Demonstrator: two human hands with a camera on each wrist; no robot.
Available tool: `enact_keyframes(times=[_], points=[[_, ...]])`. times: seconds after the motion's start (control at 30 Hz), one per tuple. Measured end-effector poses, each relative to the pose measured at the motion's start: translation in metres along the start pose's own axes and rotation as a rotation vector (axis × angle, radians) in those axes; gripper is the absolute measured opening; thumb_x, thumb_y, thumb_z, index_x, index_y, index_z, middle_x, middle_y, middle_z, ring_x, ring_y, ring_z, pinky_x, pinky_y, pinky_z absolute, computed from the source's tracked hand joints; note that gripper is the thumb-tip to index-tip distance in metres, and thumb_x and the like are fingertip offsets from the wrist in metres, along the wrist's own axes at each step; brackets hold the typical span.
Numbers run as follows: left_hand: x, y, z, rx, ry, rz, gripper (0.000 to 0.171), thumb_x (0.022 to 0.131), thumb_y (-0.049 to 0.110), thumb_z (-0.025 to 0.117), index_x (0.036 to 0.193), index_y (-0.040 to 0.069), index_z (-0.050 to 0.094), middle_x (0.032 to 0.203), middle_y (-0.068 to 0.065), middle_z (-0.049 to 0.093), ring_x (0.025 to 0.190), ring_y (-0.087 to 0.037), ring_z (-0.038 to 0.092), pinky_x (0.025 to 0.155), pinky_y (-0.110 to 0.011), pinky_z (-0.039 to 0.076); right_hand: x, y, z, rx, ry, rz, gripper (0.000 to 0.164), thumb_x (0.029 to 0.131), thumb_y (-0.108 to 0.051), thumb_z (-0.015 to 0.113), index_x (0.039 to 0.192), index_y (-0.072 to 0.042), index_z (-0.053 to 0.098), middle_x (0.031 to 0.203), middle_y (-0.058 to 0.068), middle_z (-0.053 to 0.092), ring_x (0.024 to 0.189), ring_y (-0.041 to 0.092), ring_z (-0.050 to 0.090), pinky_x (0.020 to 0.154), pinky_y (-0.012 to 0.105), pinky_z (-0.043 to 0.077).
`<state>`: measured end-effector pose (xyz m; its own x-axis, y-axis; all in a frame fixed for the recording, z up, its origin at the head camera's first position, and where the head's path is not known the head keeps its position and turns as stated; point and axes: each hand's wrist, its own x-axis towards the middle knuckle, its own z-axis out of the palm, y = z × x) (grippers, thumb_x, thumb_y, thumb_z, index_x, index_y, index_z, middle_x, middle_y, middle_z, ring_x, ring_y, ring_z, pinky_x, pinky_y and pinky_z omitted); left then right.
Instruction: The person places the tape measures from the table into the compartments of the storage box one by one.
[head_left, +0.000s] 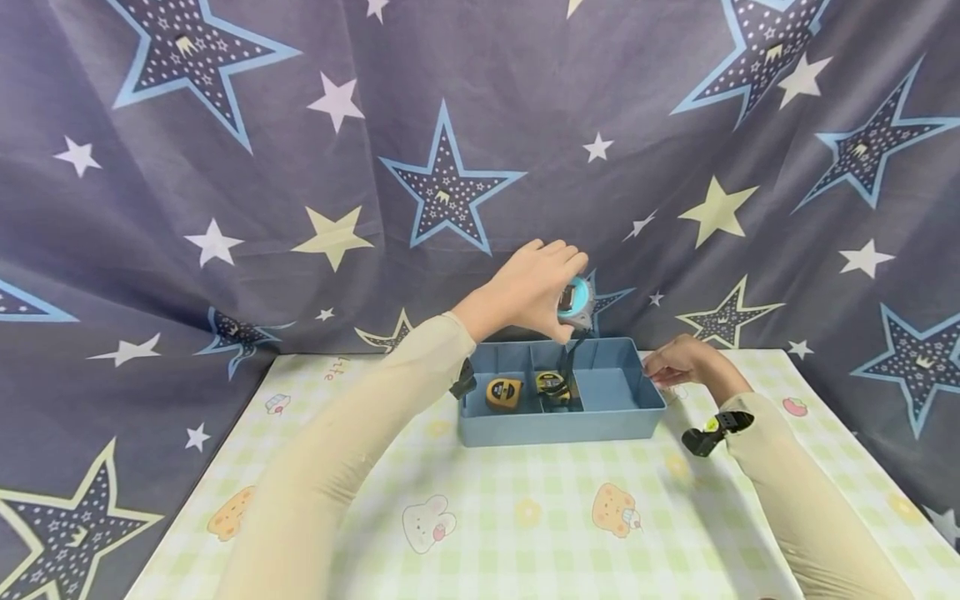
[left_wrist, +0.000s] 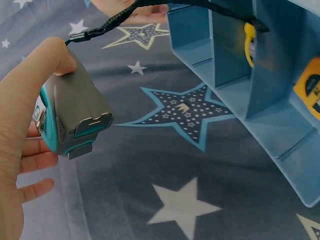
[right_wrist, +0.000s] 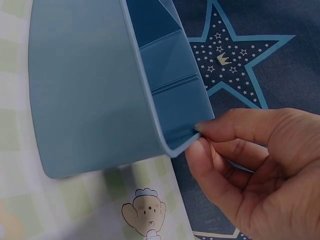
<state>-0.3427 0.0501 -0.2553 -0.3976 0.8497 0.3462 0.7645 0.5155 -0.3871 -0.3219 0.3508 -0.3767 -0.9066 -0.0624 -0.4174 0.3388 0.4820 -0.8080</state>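
My left hand (head_left: 536, 287) grips a grey and turquoise tape measure (left_wrist: 75, 107) above the back of a blue divided box (head_left: 555, 429). From that tape measure a black wrist strap (left_wrist: 117, 20) trails down into the box's middle compartment. My right hand (right_wrist: 250, 165) pinches the rim of the box at its right end between thumb and forefinger. An orange-yellow tape measure (head_left: 503, 393) lies in the left compartment. In the middle compartment is a yellow and black tape measure (head_left: 552, 385), partly covered by dark strap.
The box stands near the back edge of a table with a green-and-white checked cloth (head_left: 525, 533). Behind it hangs a dark curtain (head_left: 480, 67) printed with stars. A black band with a device (head_left: 716, 431) is on my right wrist.
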Motion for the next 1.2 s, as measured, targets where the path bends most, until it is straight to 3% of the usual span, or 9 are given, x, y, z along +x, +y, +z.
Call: enact_keyframes(times=[0.2,0.33,0.5,0.83,1.2], points=[[0.018,-0.001,-0.019,0.02,-0.02,0.028,0.088,0.069,0.07,0.069,0.134,0.012,0.053,0.129,-0.006,0.059,0.112,-0.023,0.053,0.093,-0.041,0.047,-0.001,-0.002,-0.004,-0.003,0.01,0.0,0.036,0.086,0.001,0.066,0.118,0.018,0.061,0.073,-0.002,0.068,0.07,0.009,0.066,0.075,0.026,0.06],[0.027,-0.001,-0.034,0.027,-0.067,0.04,0.091,0.07,0.07,0.069,0.137,0.012,0.05,0.132,-0.006,0.058,0.116,-0.023,0.053,0.096,-0.042,0.046,-0.001,-0.004,-0.005,-0.001,0.018,0.0,0.037,0.086,0.001,0.066,0.118,0.018,0.061,0.073,-0.002,0.067,0.07,0.01,0.065,0.075,0.027,0.06],[0.032,0.006,-0.04,0.036,-0.102,0.074,0.095,0.07,0.072,0.068,0.141,0.011,0.048,0.134,-0.005,0.057,0.117,-0.023,0.053,0.098,-0.042,0.046,0.001,-0.003,-0.003,-0.001,0.022,0.015,0.032,0.085,0.003,0.067,0.114,0.016,0.063,0.071,-0.001,0.067,0.069,0.01,0.065,0.073,0.027,0.06],[0.043,0.023,-0.013,0.023,-0.1,0.063,0.096,0.069,0.076,0.066,0.14,0.013,0.047,0.134,-0.003,0.057,0.119,-0.021,0.053,0.099,-0.038,0.046,0.003,-0.005,-0.003,-0.029,0.036,0.035,0.031,0.085,0.0,0.066,0.113,0.015,0.064,0.074,-0.001,0.067,0.07,0.01,0.066,0.079,0.029,0.061],[0.04,0.036,0.018,-0.087,-0.065,0.064,0.087,0.07,0.069,0.07,0.135,0.014,0.05,0.126,-0.002,0.058,0.11,-0.02,0.057,0.092,-0.036,0.048,0.004,-0.001,-0.001,-0.032,0.031,0.035,0.033,0.086,0.001,0.067,0.115,0.016,0.064,0.074,-0.003,0.068,0.071,0.009,0.066,0.081,0.03,0.061]])
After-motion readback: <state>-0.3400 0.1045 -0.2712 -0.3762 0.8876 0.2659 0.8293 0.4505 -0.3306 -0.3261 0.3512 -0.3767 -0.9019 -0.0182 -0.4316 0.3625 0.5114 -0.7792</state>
